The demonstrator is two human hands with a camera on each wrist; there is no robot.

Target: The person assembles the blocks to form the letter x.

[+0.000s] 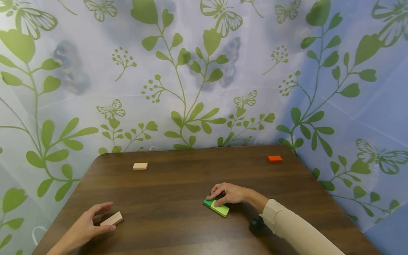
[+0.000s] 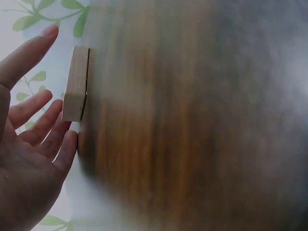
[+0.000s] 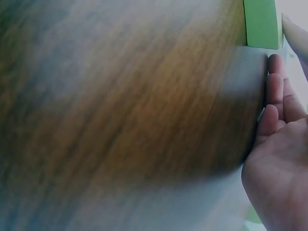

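In the head view my left hand (image 1: 83,224) is around a pale wooden block (image 1: 112,219) at the table's left, fingers and thumb spread on either side. The left wrist view shows the same block (image 2: 75,84) beside the hand (image 2: 36,125), the fingers loosely bent. My right hand (image 1: 234,193) reaches to two blocks lying end to end: the index fingertip rests on a dark green block (image 1: 208,202), the thumb touches a light green block (image 1: 220,209). In the right wrist view, part of a green block (image 3: 262,24) shows above the hand (image 3: 281,159).
On the brown table (image 1: 165,198), another pale block (image 1: 140,166) lies at the back left and an orange-red block (image 1: 275,158) at the back right. A dark object (image 1: 257,224) is beside the right sleeve. A leaf-patterned curtain (image 1: 197,88) hangs behind the table.
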